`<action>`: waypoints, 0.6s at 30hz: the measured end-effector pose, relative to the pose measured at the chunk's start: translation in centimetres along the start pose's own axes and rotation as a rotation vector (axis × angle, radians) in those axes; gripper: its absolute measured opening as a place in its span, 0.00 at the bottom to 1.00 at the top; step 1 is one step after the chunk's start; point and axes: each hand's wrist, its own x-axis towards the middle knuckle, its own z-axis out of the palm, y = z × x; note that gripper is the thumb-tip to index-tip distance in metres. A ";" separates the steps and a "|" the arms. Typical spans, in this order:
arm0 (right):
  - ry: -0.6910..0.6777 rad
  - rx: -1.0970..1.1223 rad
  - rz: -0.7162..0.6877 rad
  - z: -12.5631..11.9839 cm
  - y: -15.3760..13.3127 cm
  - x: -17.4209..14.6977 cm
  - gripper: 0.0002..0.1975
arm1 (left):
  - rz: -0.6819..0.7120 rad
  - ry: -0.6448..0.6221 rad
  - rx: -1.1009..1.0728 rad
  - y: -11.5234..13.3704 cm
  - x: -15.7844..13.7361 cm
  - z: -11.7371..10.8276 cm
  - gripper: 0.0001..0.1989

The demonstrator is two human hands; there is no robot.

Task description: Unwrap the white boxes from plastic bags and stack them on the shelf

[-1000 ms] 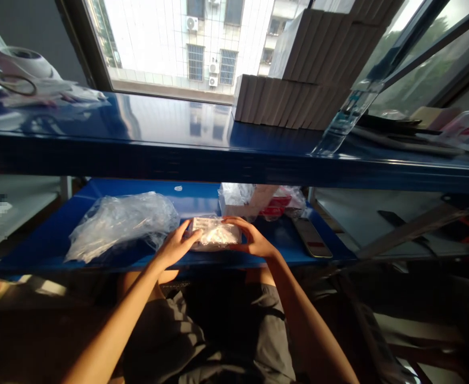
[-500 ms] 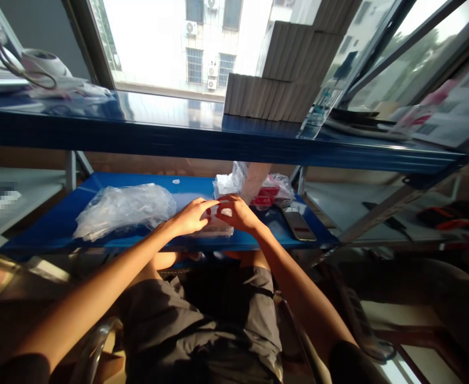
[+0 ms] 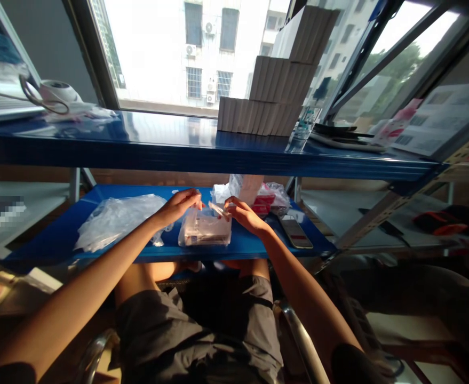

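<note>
A small box in a clear plastic bag lies near the front edge of the blue lower shelf, between my hands. My left hand is above the bag's left side, fingertips pinched together. Clear film rises toward those fingers, but what they hold is too small to make out. My right hand is above the box's right side, its fingers closed on a small thin whitish piece. Left of the box spreads a heap of clear plastic bags.
A phone lies at the right, beside red and white packaging. Above, the blue upper shelf bears stacked grey-white boxes and a clear bottle. A metal chair arm is by my right leg.
My hands have moved apart, the left one up and to the left. The bagged box between them now shows more fully, and a thin whitish piece shows in my right fingers.
</note>
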 end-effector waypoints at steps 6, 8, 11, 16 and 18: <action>-0.158 -0.126 0.050 0.8 -2.8 0.6 0.29 | -0.175 -0.171 0.012 1.9 -0.8 -0.8 0.16; -0.236 -0.338 0.106 0.8 -3.9 0.9 0.31 | -0.195 -0.214 0.217 2.1 -0.9 -1.1 0.16; -0.310 -0.789 0.087 1.2 -4.6 1.0 0.23 | -0.170 -0.290 0.590 2.1 -1.0 -1.1 0.14; -0.184 -1.316 -0.078 2.0 -2.9 0.4 0.27 | -0.162 -0.323 1.084 1.3 -1.6 0.5 0.17; -0.167 -1.384 -0.044 1.7 -1.4 0.3 0.45 | -0.175 -0.308 1.132 0.8 -2.0 1.4 0.35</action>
